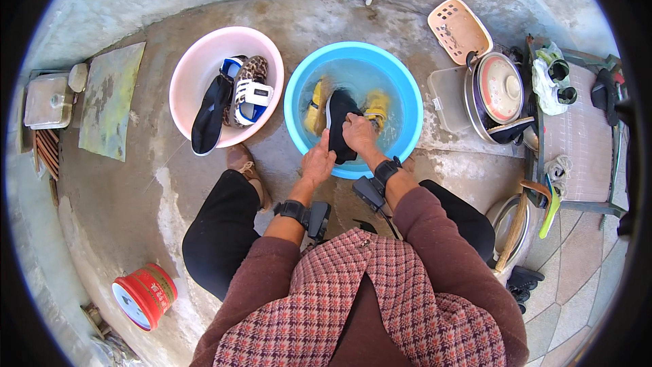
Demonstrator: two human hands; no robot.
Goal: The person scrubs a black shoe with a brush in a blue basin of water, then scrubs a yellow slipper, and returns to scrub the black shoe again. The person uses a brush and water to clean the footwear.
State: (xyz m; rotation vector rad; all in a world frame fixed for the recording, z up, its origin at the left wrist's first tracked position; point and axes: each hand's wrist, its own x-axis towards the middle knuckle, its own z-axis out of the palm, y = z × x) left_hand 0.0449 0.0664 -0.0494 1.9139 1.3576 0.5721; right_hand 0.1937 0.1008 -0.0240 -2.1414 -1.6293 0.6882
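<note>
In front of me a blue plastic basin (pixel 294 102) holds water. My left hand (pixel 319 157) grips the side of a black slip-on shoe (pixel 340 107) with a pale sole edge. The shoe is tilted over the water, near the basin's front. My right hand (pixel 360 135) has its fingers curled on the shoe's opposite side; its palm is hidden. A yellow shoe (pixel 317 104) lies in the water left of the black one. Another yellow item (pixel 378 104), seemingly its mate, is partly behind my right hand.
A pink basin (pixel 186 76) at left holds a black shoe (pixel 210 112), a white strapped shoe (pixel 249 102) and a leopard-print shoe (pixel 254 69). To the right are a peach basket (pixel 461 30), a lidded pot (pixel 500 86) and a low bench (pixel 580 163). A red bucket (pixel 153 290) lies behind-left.
</note>
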